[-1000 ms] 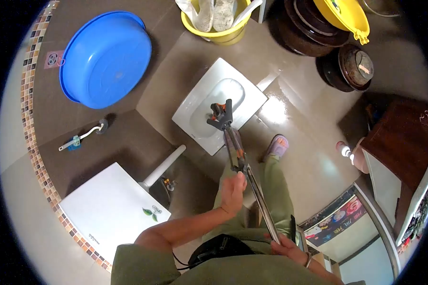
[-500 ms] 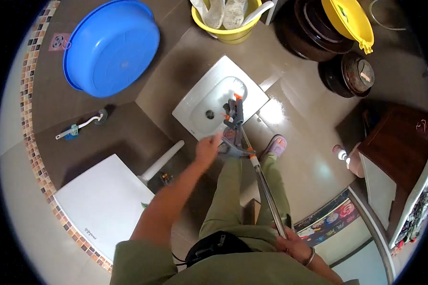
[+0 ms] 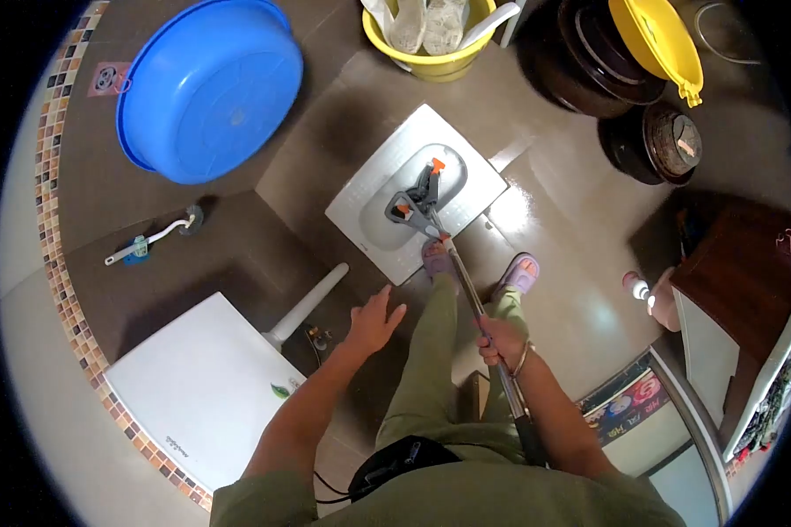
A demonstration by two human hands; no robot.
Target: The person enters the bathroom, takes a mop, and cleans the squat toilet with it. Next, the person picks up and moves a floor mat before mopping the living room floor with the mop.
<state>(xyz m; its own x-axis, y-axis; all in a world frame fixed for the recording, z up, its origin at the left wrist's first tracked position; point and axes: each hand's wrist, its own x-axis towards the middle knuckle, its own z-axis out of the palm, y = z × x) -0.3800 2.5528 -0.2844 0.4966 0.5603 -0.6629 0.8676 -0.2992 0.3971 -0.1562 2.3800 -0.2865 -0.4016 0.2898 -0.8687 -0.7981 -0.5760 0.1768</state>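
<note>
My right hand (image 3: 503, 341) is closed around the metal pole of a mop (image 3: 471, 285). Its grey and orange mop head (image 3: 417, 202) is over the bowl of a white squat toilet (image 3: 360, 198) set in the floor; I cannot tell whether it touches the ceramic. A grey looped part hangs over the drain side and hides the drain. My left hand (image 3: 373, 323) hovers with fingers apart, holding nothing, left of my leg and below the toilet's near corner. My feet in purple slippers (image 3: 517, 272) stand at the toilet's near edge.
A blue tub (image 3: 228, 105) leans at the upper left; a toilet brush (image 3: 163, 233) hangs below it. The white cistern (image 3: 202, 386) and its pipe (image 3: 308, 303) are on my left. A yellow bucket (image 3: 439, 66) holding shoes, dark pots (image 3: 650, 145) and a brown cabinet (image 3: 738, 272) stand around.
My left hand has let go near the mop head and drawn back, opening. My right hand has moved up the pole from its lower end. The mop's looped part has swung over the bowl.
</note>
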